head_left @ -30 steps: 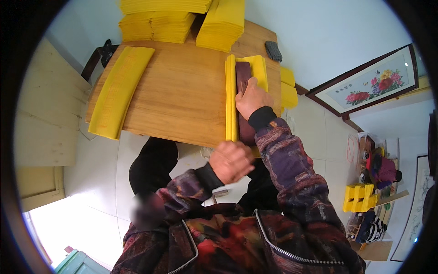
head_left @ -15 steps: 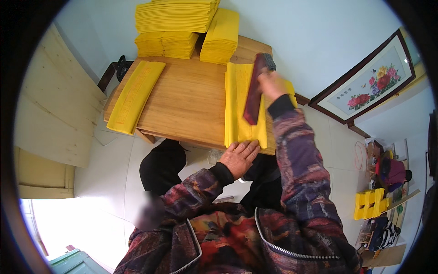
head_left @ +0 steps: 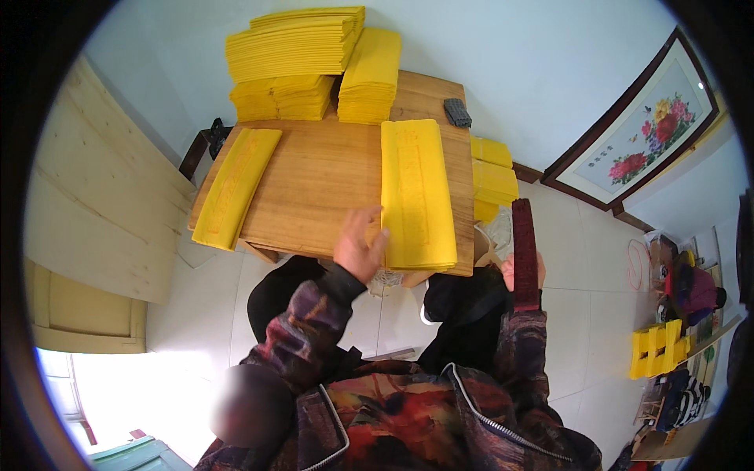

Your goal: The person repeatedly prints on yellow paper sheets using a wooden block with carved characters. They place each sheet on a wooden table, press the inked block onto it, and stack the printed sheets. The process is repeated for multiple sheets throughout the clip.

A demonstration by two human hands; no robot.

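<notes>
Pale blue wall [head_left: 503, 78], tiled flr [head_left: 569, 330], framed flower pic [head_left: 640, 125], prob. window [head_left: 64, 392] L

A dark red bar [head_left: 525, 251] partly hides the right grip [head_left: 509, 272]; the jacket [head_left: 400, 408] is cropped below.

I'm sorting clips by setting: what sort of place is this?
Probably a small workshop, perhaps a room at home: yellow stacks and a folded bundle on a wooden table, with a framed flower picture nearby.

Single head view: wide fisheye, worn, facing steeply down over jacket front [head_left: 400, 408]. Wooden surface [head_left: 306, 180] near, upper middle; framed picture [head_left: 638, 129] farther off, toward right rim.
</notes>
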